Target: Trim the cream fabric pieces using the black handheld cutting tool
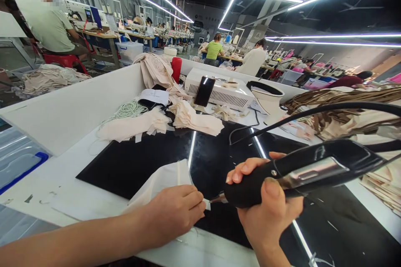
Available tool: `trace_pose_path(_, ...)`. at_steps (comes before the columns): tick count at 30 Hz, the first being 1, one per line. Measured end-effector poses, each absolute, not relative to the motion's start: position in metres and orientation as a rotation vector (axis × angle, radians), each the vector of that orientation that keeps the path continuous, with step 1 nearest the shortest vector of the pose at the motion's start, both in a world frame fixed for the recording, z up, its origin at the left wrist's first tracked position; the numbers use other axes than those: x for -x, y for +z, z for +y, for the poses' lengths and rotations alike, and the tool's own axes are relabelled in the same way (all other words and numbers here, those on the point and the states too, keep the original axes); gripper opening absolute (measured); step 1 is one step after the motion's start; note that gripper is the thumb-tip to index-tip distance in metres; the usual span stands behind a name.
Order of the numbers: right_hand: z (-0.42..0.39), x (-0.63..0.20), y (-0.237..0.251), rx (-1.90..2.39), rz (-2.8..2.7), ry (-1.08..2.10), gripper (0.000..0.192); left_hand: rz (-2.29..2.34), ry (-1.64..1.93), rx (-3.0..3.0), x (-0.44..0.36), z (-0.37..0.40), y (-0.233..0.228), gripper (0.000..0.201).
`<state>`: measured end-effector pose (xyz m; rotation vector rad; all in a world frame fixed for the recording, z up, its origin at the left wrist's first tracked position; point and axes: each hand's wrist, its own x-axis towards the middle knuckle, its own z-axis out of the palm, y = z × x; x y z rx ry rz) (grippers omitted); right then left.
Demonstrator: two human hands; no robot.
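Observation:
My left hand (175, 210) pinches the edge of a pale cream fabric piece (161, 179) over the glossy black sheet. A small white tab (206, 204) of material sticks out past its fingertips. My right hand (266, 204) is wrapped round a black corded handheld tool (294, 171) with a silver lever on its side. The tool's thin metal tip (219, 198) points left, right by the white tab; whether it touches the tab I cannot tell.
The black sheet (119, 167) covers a white table (59, 179). Behind it lie fabric stacks (197, 121), pale green cord (130, 109), a phone (204, 91) and a vented white box (232, 91). A black cable (332, 107) arches at right beside strap piles (341, 102). Other people work beyond.

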<state>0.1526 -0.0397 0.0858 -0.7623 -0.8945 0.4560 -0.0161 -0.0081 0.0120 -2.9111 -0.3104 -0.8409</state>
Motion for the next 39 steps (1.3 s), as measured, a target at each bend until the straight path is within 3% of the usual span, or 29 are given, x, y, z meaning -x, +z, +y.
trace_pose_path(16, -0.050, -0.152, 0.084, 0.756, -0.905, 0.485, 0.035, -0.305, -0.741, 2.960, 0.024, -0.005, 0.020, 0.019)
trace_pose_path(39, -0.047, -0.154, 0.096, 0.886, -0.810, 0.395, 0.044, -0.314, -0.942, 3.191, 0.048, 0.005, 0.015, 0.010)
